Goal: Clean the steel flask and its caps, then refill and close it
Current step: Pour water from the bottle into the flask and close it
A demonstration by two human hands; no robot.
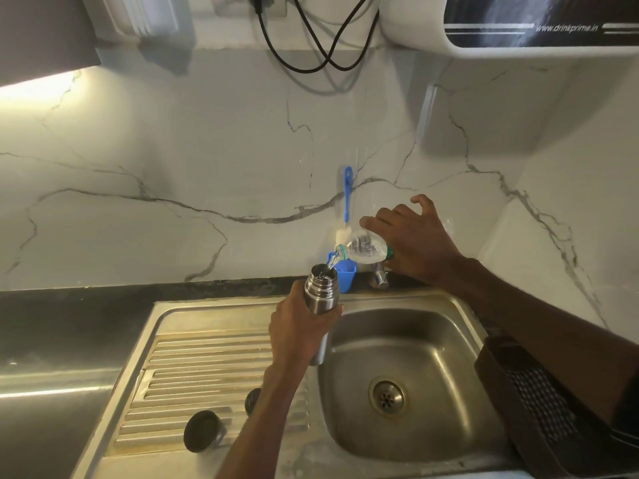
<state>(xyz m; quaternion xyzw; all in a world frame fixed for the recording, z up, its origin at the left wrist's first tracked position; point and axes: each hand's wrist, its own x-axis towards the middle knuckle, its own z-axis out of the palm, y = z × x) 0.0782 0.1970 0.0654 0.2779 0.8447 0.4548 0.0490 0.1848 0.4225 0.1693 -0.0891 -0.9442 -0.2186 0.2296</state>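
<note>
The left hand [299,328] grips the steel flask [321,292] around its body, fingers and thumb curled round it, and holds it upright over the back left corner of the sink basin [428,344], where the basin meets the ribbed drainboard [193,361]. The flask's threaded mouth is uncovered. The right hand [415,242] holds a clear plastic bottle [363,248] from above, thumb and fingers wrapped over its shoulder while one finger sticks out free, and tips it nearly level so that its green-ringed neck points left and down at the flask. A thin stream of water [331,262] runs from the bottle's neck into the flask's mouth. Two dark round caps lie on the drainboard: the larger cap [204,432] near its front edge, and the smaller cap [251,401] further in, partly hidden by the left forearm (whether either lies open side up I cannot tell). Behind the flask, at the back edge of the sink, stands a blue plastic holder [347,276], and just right of it the chrome tap base [380,279] shows under the right wrist. A blue-handled bottle brush [346,198] hangs upright on the marble-patterned wall [207,160] above the holder. The drain [386,397] sits in the middle of the basin floor. A black mesh rack [539,406] stands at the sink's right edge, under the right forearm. Black cables [301,57] loop down the wall at the top, beside a white water purifier [518,25] in the upper right corner.
</note>
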